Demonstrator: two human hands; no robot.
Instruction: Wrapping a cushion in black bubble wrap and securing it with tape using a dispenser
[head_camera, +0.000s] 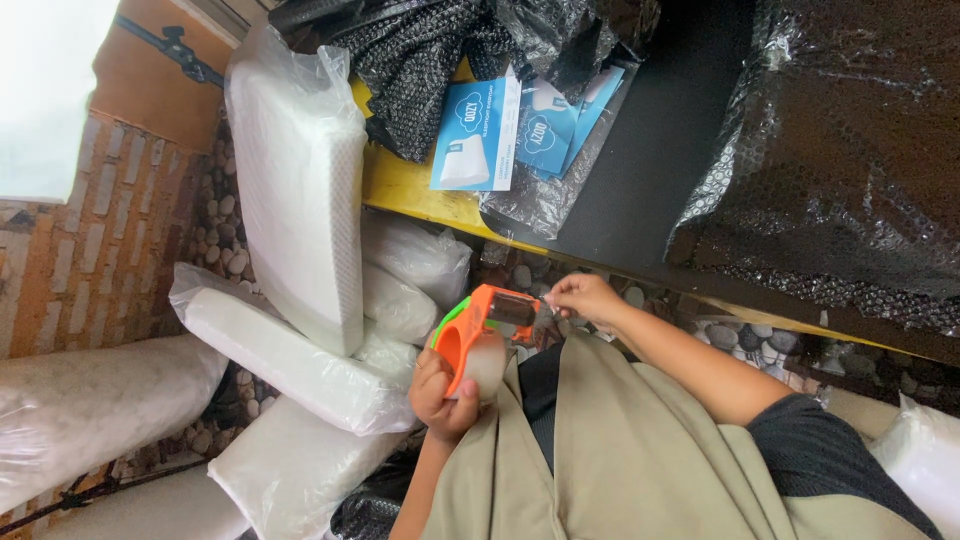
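Observation:
My left hand (440, 395) is shut on the handle of an orange tape dispenser (478, 318) with a green part and a roll of clear tape (486, 365). I hold it in front of my beige apron (610, 460). My right hand (585, 297) pinches the tape end at the dispenser's blade end, its fingertips touching there. Both hands are below the front edge of a yellow table (400, 190).
On the table lie a black mat (650, 130), black bubble wrap (850, 150) and blue-and-white printed cards (478, 135). White pillows in clear plastic (295, 180) lean and pile at the left on a pebble floor (225, 240). A brick wall (80, 250) stands at the far left.

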